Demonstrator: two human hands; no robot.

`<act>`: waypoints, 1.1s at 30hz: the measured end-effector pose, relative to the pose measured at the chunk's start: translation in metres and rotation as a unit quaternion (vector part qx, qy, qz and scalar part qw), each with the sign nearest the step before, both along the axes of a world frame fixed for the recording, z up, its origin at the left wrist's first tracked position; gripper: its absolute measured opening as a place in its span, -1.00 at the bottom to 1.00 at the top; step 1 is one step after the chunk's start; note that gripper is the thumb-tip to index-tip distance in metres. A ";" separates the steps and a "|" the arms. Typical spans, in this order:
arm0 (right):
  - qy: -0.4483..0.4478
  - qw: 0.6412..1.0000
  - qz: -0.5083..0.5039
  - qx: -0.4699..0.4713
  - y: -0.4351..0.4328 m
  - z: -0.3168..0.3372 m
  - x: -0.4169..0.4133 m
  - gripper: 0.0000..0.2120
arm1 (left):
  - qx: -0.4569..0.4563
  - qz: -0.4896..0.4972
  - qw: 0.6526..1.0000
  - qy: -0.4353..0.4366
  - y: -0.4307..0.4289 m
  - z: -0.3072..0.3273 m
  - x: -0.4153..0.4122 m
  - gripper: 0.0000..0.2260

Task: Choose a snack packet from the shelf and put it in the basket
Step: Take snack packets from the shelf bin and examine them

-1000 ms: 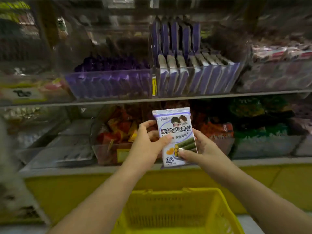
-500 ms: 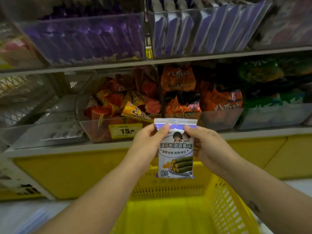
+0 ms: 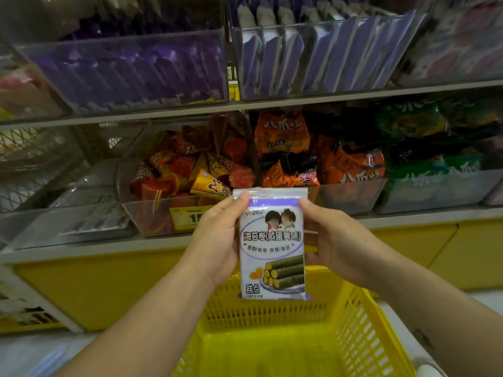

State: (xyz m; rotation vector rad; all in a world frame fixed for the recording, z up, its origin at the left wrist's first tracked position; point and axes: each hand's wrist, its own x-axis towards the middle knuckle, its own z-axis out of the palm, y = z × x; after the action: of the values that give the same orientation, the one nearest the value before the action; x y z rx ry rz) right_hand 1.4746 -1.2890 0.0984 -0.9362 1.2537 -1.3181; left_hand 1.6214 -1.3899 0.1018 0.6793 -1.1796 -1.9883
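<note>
A white and purple seaweed-roll snack packet (image 3: 272, 246) hangs upright in front of the lower shelf, its bottom edge just above the far rim of the yellow basket (image 3: 272, 346). My left hand (image 3: 217, 240) grips the packet's left edge near the top. My right hand (image 3: 332, 240) grips its right edge. The basket's mesh walls and bare floor show below the packet.
Clear bins on the upper shelf (image 3: 245, 104) hold purple packets (image 3: 130, 69) and white-purple packets (image 3: 313, 58). Lower shelf bins hold red-orange snacks (image 3: 196, 170), orange bags (image 3: 294, 153) and green bags (image 3: 424, 148). A yellow base panel (image 3: 95, 289) runs under the shelf.
The packet came down from in front of the lower shelf to just above the basket rim. Both hands shifted to its top corners. The view tilted downward and closer.
</note>
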 end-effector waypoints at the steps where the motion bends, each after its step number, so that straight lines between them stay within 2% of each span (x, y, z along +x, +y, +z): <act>1: 0.018 0.998 0.050 0.017 0.003 0.002 -0.003 -0.65 | 0.015 0.014 1.000 0.011 -0.001 0.002 0.000 -0.80; 4: 0.015 0.991 0.123 0.056 0.008 0.003 -0.006 -0.71 | 0.056 0.032 0.998 0.014 -0.006 0.007 0.003 -0.76; 6: -0.023 0.993 0.097 0.062 0.009 0.005 -0.006 -0.70 | 0.070 -0.012 0.997 -0.021 -0.010 0.009 0.009 -0.68; 8: -0.057 0.995 0.050 0.059 0.009 0.006 -0.007 -0.69 | 0.042 -0.107 0.990 -0.076 -0.012 0.010 0.016 -0.58; 11: -0.095 0.994 -0.011 0.056 0.008 0.009 -0.011 -0.72 | 0.017 -0.198 0.976 -0.089 -0.008 0.007 0.020 -0.62; 20: -0.122 0.990 0.000 0.064 0.011 0.011 -0.013 -0.65 | 0.045 -0.202 0.977 -0.050 -0.004 0.004 0.018 -0.69; 22: -0.078 0.996 -0.012 0.046 0.010 0.010 -0.012 -0.69 | 0.011 -0.164 0.983 -0.079 0.000 0.003 0.014 -0.68; 24: 0.038 0.997 -0.056 0.020 0.008 0.005 -0.008 -0.71 | -0.135 -0.077 0.972 -0.177 0.005 0.000 0.009 -0.62; 25: 0.106 0.991 -0.086 0.003 0.008 0.004 -0.005 -0.74 | -0.203 -0.049 0.957 -0.201 0.008 -0.001 0.007 -0.58; 26: 0.160 0.981 -0.111 -0.020 0.007 0.003 0.000 -0.75 | -0.231 -0.055 0.952 -0.192 0.012 -0.003 0.006 -0.55; 28: 0.201 0.970 -0.118 -0.073 0.006 0.001 0.008 -0.69 | -0.203 -0.113 0.961 -0.147 0.019 -0.006 0.003 -0.44; 30: 0.193 0.974 -0.081 -0.087 0.006 -0.002 0.014 -0.60 | -0.135 -0.148 0.974 -0.109 0.022 -0.009 0.000 -0.35; 32: 0.197 0.976 -0.050 -0.080 0.005 -0.004 0.016 -0.61 | -0.093 -0.154 0.981 -0.078 0.022 -0.010 0.000 -0.39; 33: 0.193 0.977 -0.050 -0.081 0.005 -0.005 0.016 -0.68 | -0.078 -0.154 0.983 -0.066 0.021 -0.010 0.001 -0.44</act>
State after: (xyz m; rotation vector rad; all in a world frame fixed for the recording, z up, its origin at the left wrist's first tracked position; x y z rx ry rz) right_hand 1.4907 -1.2844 0.0935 -1.3059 1.5203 -1.3739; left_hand 1.6220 -1.3689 0.0919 0.5834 -1.5836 -2.0961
